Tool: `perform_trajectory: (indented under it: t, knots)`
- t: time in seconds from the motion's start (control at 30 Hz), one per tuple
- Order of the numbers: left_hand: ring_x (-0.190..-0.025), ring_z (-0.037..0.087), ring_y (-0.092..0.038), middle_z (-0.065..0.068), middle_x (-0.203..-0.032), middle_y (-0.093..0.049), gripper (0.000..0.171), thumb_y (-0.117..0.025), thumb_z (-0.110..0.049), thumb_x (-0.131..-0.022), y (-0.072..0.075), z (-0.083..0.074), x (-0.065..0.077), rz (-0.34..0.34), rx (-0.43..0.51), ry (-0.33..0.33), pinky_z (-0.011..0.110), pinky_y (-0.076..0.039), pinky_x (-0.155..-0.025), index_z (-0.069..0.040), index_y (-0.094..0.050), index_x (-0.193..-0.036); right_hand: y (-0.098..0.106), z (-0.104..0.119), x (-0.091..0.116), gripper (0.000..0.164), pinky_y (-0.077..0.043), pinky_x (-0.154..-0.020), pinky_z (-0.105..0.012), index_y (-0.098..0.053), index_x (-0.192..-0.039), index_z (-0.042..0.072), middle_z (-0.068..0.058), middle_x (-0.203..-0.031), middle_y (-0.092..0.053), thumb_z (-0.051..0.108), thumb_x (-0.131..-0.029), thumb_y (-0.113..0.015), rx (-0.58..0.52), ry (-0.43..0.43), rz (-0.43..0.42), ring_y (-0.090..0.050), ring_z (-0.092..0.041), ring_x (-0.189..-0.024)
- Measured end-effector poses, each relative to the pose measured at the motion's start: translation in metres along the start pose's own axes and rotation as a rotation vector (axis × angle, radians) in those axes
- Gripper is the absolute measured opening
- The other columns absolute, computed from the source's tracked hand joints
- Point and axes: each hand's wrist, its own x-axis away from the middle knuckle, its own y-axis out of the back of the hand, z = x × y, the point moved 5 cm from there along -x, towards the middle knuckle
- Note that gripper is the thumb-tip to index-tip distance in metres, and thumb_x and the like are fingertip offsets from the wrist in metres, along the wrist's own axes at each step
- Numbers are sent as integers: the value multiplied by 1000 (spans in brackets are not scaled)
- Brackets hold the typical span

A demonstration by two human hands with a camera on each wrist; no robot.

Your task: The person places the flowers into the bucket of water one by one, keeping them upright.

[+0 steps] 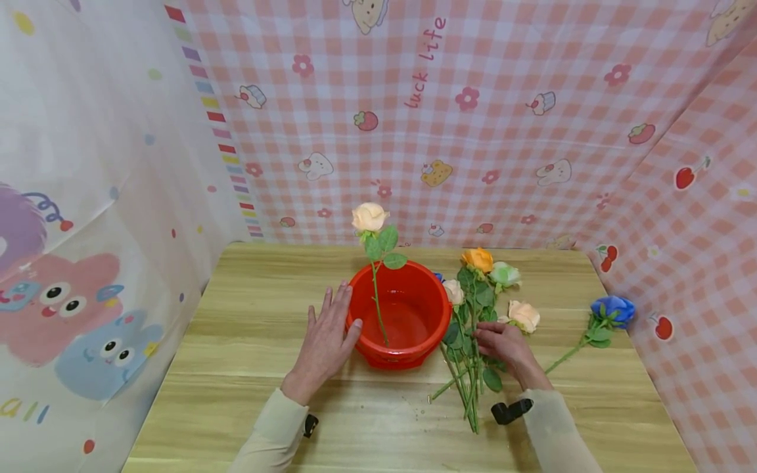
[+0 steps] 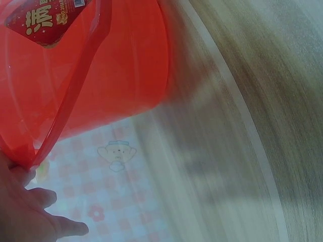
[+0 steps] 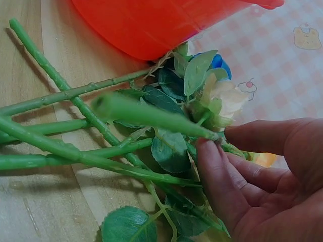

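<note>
A red plastic bucket stands mid-table, with one cream rose leaning upright inside it. My left hand rests against the bucket's left side, fingers spread and mostly straight; the left wrist view shows fingertips at its rim and handle. Right of the bucket lies a pile of roses with orange, pale green and cream heads. Over this pile, my right hand pinches a green rose stem between thumb and index finger. Which flower head belongs to that stem, I cannot tell.
A blue rose lies apart near the table's right edge. Part of another blue rose shows beside the bucket. Checked cloth hangs behind the wooden table, and patterned cloth walls stand at both sides.
</note>
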Motion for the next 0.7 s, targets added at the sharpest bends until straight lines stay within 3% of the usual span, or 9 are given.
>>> perform_trajectory:
  t: [0.37,0.7]
  knots:
    - [-157,38,-18,5,-172,-19,67,-49,-33,-107,0,0,0,-4,3,-6,74,-15,-117,-7,-25,-165,4,-4,-3,48,-61,-76,-25,-46,-145,-16,-21,-124,-71,6,-104,-58,21,-29,-10,-73,-10,-89]
    - [-157,37,-17,7,-171,-22,66,-49,-32,-107,1,-1,0,-9,7,-9,76,-16,-115,-6,-27,-164,4,-3,0,50,-60,-76,-24,-43,-148,-15,-21,-125,-70,7,-105,-57,-7,-14,-7,-72,-10,-93]
